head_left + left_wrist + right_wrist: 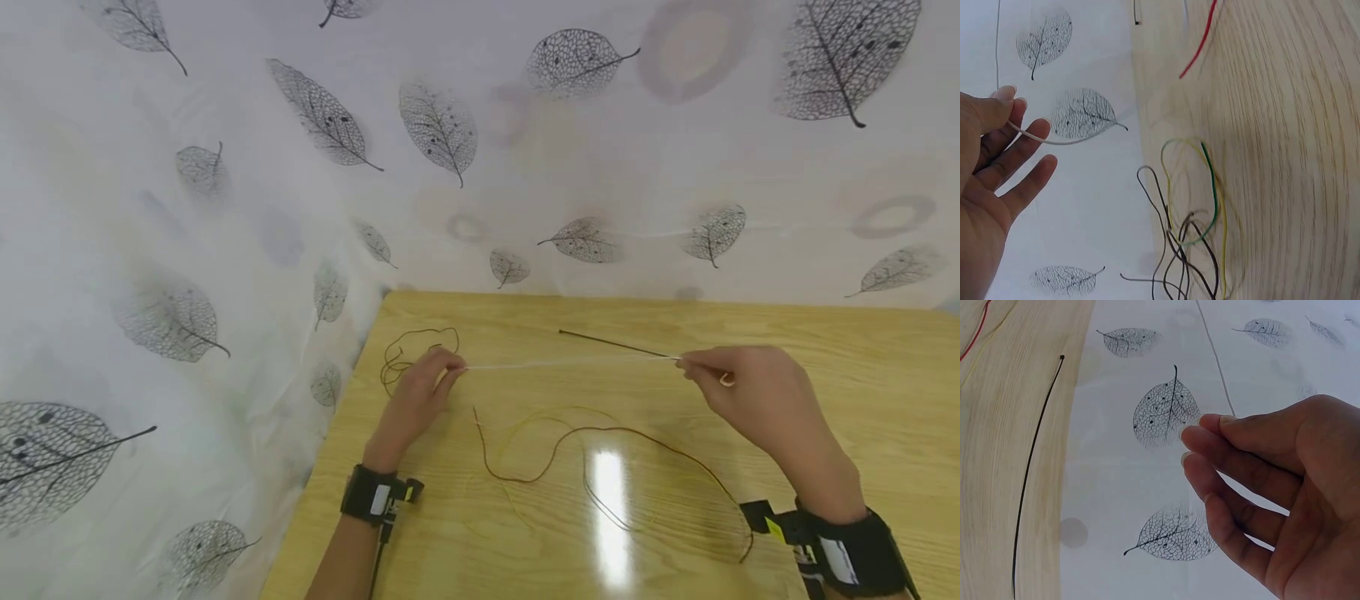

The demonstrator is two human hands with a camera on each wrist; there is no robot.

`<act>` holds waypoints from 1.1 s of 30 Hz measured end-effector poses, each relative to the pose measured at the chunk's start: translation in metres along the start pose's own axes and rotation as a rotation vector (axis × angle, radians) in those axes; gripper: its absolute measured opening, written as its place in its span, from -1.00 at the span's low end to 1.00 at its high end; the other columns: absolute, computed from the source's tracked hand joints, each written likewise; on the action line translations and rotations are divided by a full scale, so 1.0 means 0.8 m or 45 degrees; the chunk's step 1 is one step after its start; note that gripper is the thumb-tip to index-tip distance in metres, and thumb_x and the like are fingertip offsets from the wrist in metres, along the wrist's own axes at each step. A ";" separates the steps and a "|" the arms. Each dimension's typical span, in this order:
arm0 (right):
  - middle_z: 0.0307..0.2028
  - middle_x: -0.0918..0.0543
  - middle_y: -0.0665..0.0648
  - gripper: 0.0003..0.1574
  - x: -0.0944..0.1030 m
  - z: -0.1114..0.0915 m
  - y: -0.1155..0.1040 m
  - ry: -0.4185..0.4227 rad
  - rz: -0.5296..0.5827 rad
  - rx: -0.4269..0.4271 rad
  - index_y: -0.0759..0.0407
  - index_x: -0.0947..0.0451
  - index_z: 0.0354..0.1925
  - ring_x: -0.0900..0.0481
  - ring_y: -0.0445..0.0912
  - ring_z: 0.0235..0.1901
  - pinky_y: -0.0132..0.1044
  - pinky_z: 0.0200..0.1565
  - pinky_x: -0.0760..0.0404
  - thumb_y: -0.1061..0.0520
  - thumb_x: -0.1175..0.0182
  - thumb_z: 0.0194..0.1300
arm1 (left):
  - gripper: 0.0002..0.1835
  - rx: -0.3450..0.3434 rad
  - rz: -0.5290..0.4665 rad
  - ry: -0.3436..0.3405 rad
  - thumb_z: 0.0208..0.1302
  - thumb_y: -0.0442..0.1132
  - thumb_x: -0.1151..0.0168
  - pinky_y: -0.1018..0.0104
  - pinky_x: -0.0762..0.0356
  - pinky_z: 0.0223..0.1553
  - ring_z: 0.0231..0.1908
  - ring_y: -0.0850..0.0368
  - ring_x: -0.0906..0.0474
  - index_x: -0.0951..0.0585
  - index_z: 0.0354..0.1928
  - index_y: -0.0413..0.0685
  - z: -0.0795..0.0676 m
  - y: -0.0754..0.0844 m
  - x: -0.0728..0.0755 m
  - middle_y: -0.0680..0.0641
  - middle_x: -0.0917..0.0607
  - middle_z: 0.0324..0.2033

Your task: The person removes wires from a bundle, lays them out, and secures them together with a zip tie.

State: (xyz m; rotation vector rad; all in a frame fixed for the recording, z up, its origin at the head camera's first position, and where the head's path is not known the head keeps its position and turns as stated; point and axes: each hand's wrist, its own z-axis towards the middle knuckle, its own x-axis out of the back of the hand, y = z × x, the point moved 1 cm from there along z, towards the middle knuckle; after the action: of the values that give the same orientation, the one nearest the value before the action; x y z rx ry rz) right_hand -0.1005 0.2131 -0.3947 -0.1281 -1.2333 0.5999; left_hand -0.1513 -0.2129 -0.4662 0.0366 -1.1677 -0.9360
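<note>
Probably light and limp, the white wire (570, 361) stretches above the tabletop (885, 375), pinched in the left grip (417, 393) and right grip (761, 396). Pinching near its ends should suit it best.

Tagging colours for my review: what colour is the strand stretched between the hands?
White; the strand shows best in the head view.

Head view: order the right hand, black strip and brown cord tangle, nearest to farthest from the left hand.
1. Brown cord tangle, partly behind the left hand.
2. Black strip, to its right.
3. Right hand, farther right.
</note>
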 end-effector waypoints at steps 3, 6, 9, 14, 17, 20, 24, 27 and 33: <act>-0.40 -0.76 0.02 -0.77 0.001 -0.011 0.011 -0.033 0.014 -0.051 0.07 -0.74 -0.14 -0.64 -0.09 -0.55 -0.38 -0.71 -0.22 0.12 -0.33 0.19 | -0.87 -0.019 -0.032 0.006 0.28 -0.35 -0.24 0.36 -0.54 -0.18 -0.21 0.28 -0.55 -0.59 -0.15 -0.05 -0.001 -0.004 0.001 0.12 -0.59 -0.24; -0.40 -0.76 0.04 -0.77 0.002 -0.023 0.022 -0.050 0.010 -0.095 0.09 -0.73 -0.14 -0.64 -0.09 -0.55 -0.38 -0.69 -0.26 0.12 -0.33 0.20 | -0.88 -0.013 -0.048 -0.024 0.30 -0.33 -0.22 0.37 -0.54 -0.16 -0.20 0.28 -0.55 -0.59 -0.14 -0.07 -0.002 -0.006 0.002 0.12 -0.59 -0.23; -0.41 -0.75 0.06 -0.74 0.008 -0.034 0.034 -0.056 -0.015 -0.143 0.13 -0.72 -0.11 -0.63 -0.09 -0.56 -0.37 -0.69 -0.26 0.13 -0.32 0.21 | -0.89 0.022 -0.038 -0.039 0.31 -0.31 -0.22 0.37 -0.54 -0.14 -0.19 0.29 -0.55 -0.60 -0.14 -0.06 -0.006 -0.006 0.005 0.13 -0.59 -0.22; -0.40 -0.75 0.12 -0.71 0.017 -0.051 0.057 -0.059 -0.072 -0.207 0.22 -0.70 -0.09 -0.56 -0.17 -0.63 -0.36 -0.69 -0.24 0.15 -0.29 0.22 | -0.88 0.043 -0.035 -0.027 0.29 -0.34 -0.23 0.32 -0.53 -0.04 -0.20 0.26 -0.56 -0.61 -0.15 -0.07 -0.014 -0.010 0.010 0.11 -0.60 -0.24; -0.43 -0.75 0.11 -0.70 0.019 -0.062 0.069 -0.046 -0.095 -0.227 0.25 -0.69 -0.10 -0.50 -0.25 -0.68 -0.35 -0.69 -0.21 0.13 -0.30 0.22 | -0.88 0.029 -0.039 -0.027 0.28 -0.35 -0.24 0.32 -0.53 -0.03 -0.19 0.26 -0.57 -0.61 -0.16 -0.08 -0.018 -0.013 0.010 0.11 -0.62 -0.24; -0.43 -0.75 0.10 -0.71 0.019 -0.073 0.078 -0.038 -0.097 -0.259 0.25 -0.70 -0.11 -0.45 -0.33 -0.70 -0.35 -0.70 -0.17 0.13 -0.29 0.23 | -0.86 0.024 -0.034 -0.025 0.25 -0.37 -0.27 0.36 -0.54 -0.13 -0.19 0.27 -0.57 -0.62 -0.16 -0.08 -0.021 -0.015 0.009 0.13 -0.63 -0.24; -0.44 -0.75 0.10 -0.72 0.021 -0.087 0.088 -0.035 -0.086 -0.324 0.24 -0.70 -0.12 -0.41 -0.40 -0.71 -0.35 -0.70 -0.18 0.11 -0.27 0.24 | -0.85 0.038 -0.011 -0.029 0.24 -0.36 -0.28 0.34 -0.54 -0.13 -0.18 0.26 -0.56 -0.63 -0.16 -0.07 -0.029 -0.016 0.009 0.14 -0.63 -0.23; -0.44 -0.75 0.10 -0.70 0.021 -0.099 0.096 -0.052 -0.087 -0.363 0.25 -0.69 -0.12 -0.41 -0.42 -0.71 -0.35 -0.70 -0.21 0.09 -0.26 0.26 | -0.85 0.072 -0.022 -0.044 0.25 -0.34 -0.28 0.33 -0.54 -0.12 -0.17 0.26 -0.56 -0.64 -0.14 -0.07 -0.036 -0.017 0.009 0.13 -0.64 -0.22; -0.47 -0.73 0.21 -0.68 0.013 -0.124 0.108 -0.102 -0.139 -0.414 0.34 -0.66 -0.10 -0.27 -0.32 -0.79 -0.34 -0.69 -0.12 0.12 -0.21 0.30 | -0.85 0.122 -0.030 -0.071 0.23 -0.38 -0.29 0.37 -0.55 -0.14 -0.21 0.28 -0.56 -0.65 -0.16 -0.08 -0.052 -0.024 0.005 0.12 -0.64 -0.25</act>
State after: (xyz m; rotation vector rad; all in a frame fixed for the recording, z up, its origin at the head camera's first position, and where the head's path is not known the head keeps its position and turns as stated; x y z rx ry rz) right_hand -0.0394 0.3133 -0.4552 -0.3096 -1.3999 0.3087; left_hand -0.1294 -0.2453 -0.4907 0.1024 -1.2655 -0.9063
